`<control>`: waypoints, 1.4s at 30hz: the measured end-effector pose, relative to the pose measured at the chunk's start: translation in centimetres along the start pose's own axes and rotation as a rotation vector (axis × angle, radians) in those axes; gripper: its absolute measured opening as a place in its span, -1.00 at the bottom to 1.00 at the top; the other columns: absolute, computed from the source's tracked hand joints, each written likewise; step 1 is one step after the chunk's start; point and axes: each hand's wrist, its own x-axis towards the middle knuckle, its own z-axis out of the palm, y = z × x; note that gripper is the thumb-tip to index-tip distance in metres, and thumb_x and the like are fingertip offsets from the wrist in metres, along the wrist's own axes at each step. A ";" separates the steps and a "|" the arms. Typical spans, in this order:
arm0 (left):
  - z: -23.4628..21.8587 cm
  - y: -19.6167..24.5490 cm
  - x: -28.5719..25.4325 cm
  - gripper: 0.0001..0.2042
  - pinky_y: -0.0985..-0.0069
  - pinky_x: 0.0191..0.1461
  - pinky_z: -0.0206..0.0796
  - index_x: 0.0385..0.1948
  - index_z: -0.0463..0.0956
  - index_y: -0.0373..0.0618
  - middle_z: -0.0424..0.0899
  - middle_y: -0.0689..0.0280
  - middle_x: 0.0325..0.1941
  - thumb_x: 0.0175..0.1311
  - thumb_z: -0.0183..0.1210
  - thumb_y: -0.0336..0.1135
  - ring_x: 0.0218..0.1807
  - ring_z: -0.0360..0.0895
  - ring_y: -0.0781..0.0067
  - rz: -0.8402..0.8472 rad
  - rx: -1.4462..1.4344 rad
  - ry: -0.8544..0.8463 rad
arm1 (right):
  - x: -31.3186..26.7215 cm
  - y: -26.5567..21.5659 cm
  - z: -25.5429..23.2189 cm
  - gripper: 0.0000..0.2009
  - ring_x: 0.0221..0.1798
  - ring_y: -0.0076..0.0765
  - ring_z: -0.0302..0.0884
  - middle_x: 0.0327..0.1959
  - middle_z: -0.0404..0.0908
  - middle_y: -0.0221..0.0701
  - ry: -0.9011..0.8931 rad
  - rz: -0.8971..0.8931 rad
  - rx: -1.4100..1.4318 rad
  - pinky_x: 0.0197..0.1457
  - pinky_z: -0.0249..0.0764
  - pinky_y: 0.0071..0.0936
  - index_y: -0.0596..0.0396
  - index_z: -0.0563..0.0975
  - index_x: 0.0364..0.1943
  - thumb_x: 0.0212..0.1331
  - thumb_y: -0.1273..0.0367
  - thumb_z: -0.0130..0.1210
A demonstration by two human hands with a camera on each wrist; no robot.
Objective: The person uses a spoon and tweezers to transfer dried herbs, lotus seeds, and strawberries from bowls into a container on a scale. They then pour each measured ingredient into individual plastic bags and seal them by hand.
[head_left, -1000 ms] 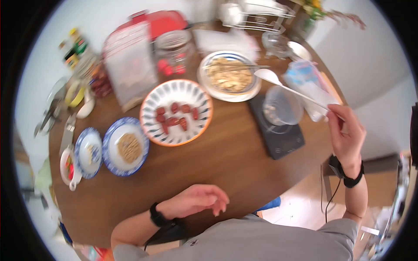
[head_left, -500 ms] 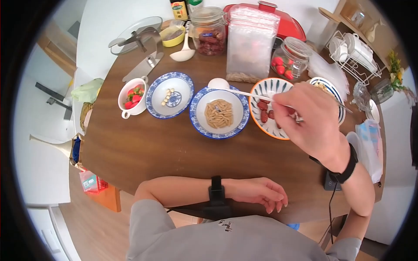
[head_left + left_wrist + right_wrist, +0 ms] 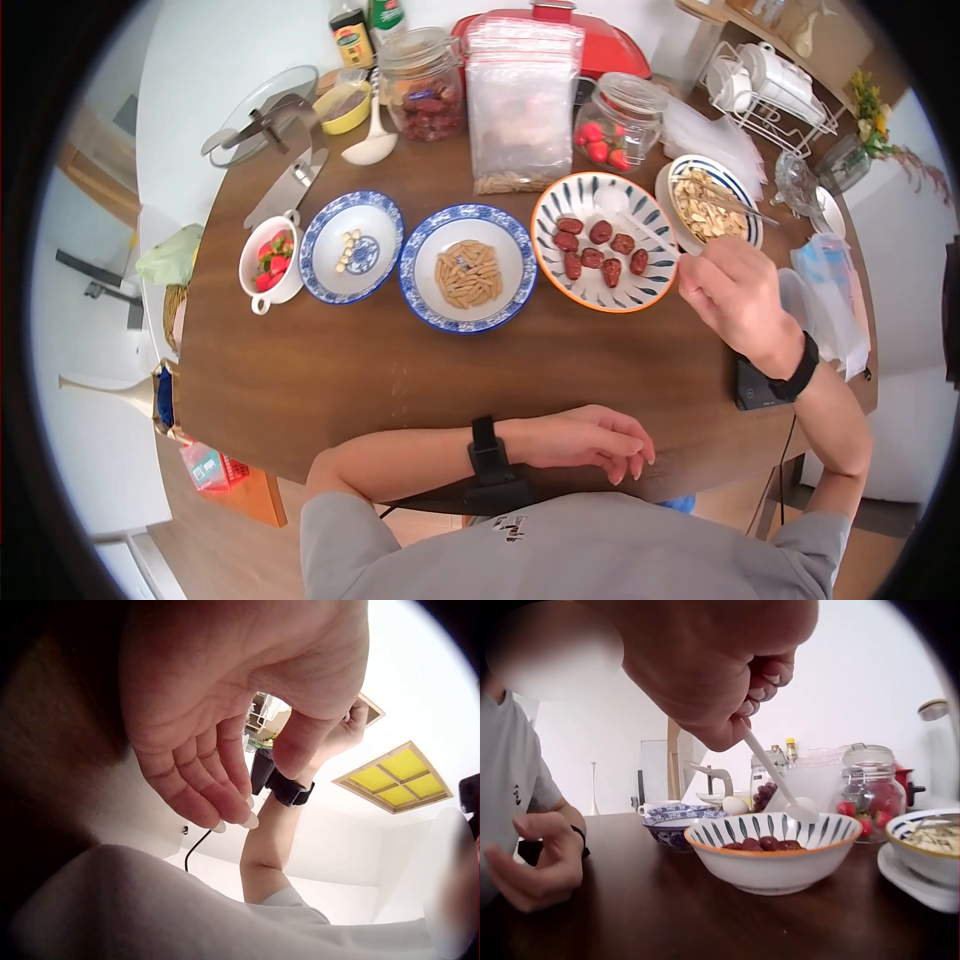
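Observation:
My right hand (image 3: 735, 295) grips the handle of a white spoon (image 3: 769, 765), whose bowl hangs over the orange-rimmed bowl (image 3: 772, 870) of red dates (image 3: 611, 270). In the right wrist view the fingers curl round the handle's upper end, and the spoon's bowl is near the rim's far side. My left hand (image 3: 580, 438) rests near the table's front edge, holding nothing, its fingers loosely bent, as the left wrist view also shows. Left of the dates stands a blue-and-white bowl (image 3: 420, 300) with tan oblong pieces (image 3: 468, 274).
A smaller patterned bowl (image 3: 322, 280) and a strawberry cup (image 3: 290, 285) stand left. Behind are a jar of dates (image 3: 428, 100), zip bags (image 3: 520, 120) and a strawberry jar (image 3: 612, 130). Right are a bowl of sliced pieces (image 3: 710, 205) and a black scale (image 3: 757, 388).
The right hand with the spoon swings left from beside the scale, passes near the bowl of tan pieces, then moves back right to the dates. The head view has turned; the left hand stays empty.

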 end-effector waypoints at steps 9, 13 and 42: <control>0.1 0.4 -0.5 -0.69 0.49 0.03 0.36 0.00 0.45 -0.27 0.59 0.22 -0.10 0.42 0.05 -0.21 -0.11 0.53 0.46 -0.023 0.022 -0.004 | -4.7 -0.6 1.3 -0.71 -0.33 -0.26 0.49 -0.43 0.46 -0.37 -0.131 0.066 0.014 -0.26 0.48 -0.34 0.13 0.48 -0.38 -0.13 0.27 0.28; 0.6 0.8 -0.7 -0.65 0.45 0.03 0.36 -0.02 0.44 -0.30 0.58 0.16 -0.09 0.37 0.10 -0.18 -0.10 0.53 0.35 -0.038 0.033 0.088 | -5.5 -1.9 -0.4 -0.44 -0.33 -0.26 0.48 -0.33 0.48 -0.34 -0.161 0.139 0.060 -0.25 0.48 -0.38 0.21 0.49 -0.12 -0.13 0.08 0.32; 5.6 3.7 0.2 -0.59 0.40 0.04 0.37 -0.06 0.50 -0.32 0.61 0.08 -0.07 0.19 0.31 -0.19 -0.08 0.56 0.29 -0.064 0.430 0.108 | -24.2 11.8 -19.4 -0.69 -0.57 -0.76 0.20 -0.66 0.42 -0.63 0.538 1.348 0.020 -0.52 0.13 -0.66 0.24 0.57 -0.57 0.15 0.25 0.22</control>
